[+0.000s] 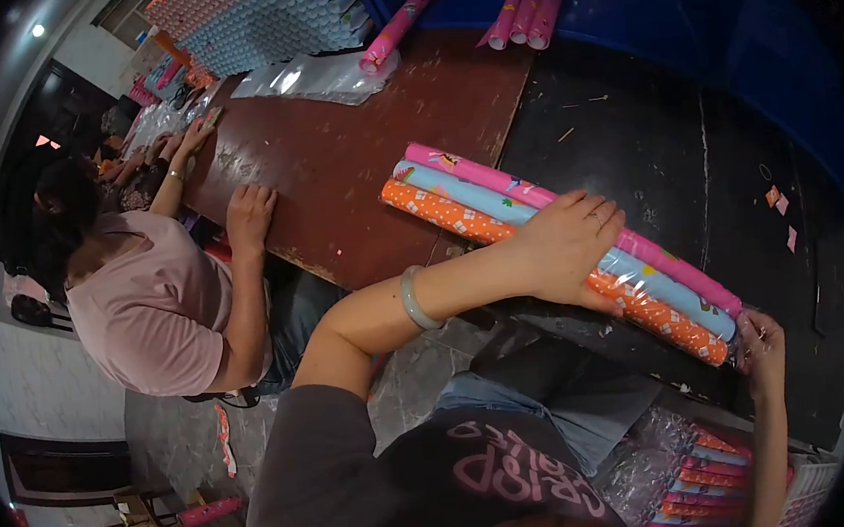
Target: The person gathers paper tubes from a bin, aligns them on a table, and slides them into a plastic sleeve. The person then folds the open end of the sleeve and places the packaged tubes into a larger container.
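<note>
Three long rolls lie side by side on the dark table: a pink roll (679, 273), a light blue roll (471, 195) and an orange patterned roll (448, 213). Clear plastic film shines around them. Across their middle lies my left hand (571, 245), its fingers wrapped over the rolls and the thumb on the near side. At the right end of the bundle, my right hand (758, 342) pinches the crumpled clear film just past the roll ends.
A co-worker in a pink shirt (154, 297) sits left at the brown table (334, 171). Pink rolls (530, 3) stand at the back beside a blue bin wall (660, 2). Stacked rolls (261, 27) and plastic sheets (316, 80) lie at the far left. More rolls (702, 485) are lower right.
</note>
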